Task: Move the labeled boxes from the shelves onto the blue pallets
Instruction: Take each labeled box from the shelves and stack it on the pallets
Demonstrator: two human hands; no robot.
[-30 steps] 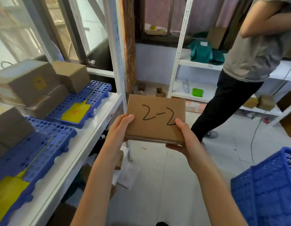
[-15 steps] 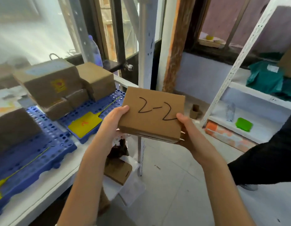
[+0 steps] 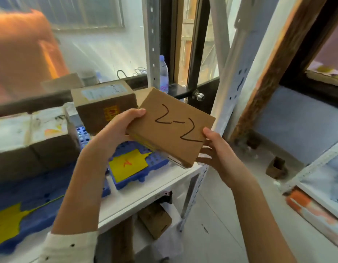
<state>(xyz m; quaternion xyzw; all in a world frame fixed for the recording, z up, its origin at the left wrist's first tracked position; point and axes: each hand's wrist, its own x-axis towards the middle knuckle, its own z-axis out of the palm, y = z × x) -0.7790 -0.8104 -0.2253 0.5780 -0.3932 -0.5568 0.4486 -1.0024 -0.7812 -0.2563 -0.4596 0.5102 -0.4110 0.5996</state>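
Much of the left side is smeared by motion blur: the orange shape (image 3: 22, 46) at upper left cannot be identified, and the printing on the pale-topped cardboard boxes (image 3: 29, 137) at the left edge is unreadable. The flat brown cardboard box marked "2-2" in black (image 3: 172, 128) is held in the air, tilted, above the far end of the white metal shelf (image 3: 145, 194) — over the blue perforated plastic pallet (image 3: 137, 173) with a yellow sheet (image 3: 128, 164) on it, not touching it. The box hides that pallet's back edge. The left hand (image 3: 115, 130) clamps the box's left edge, thumb on top, its fingers hidden underneath; the right hand (image 3: 213, 154) grips the lower right corner, thumb on the lettered face, fingers spread beneath. Behind stands a taller brown carton with a yellow sticker (image 3: 105, 109), and a clear plastic water bottle (image 3: 163, 74) stands on the window ledge. A second blue pallet (image 3: 31, 198) lies nearer, cut off at the frame's left edge.
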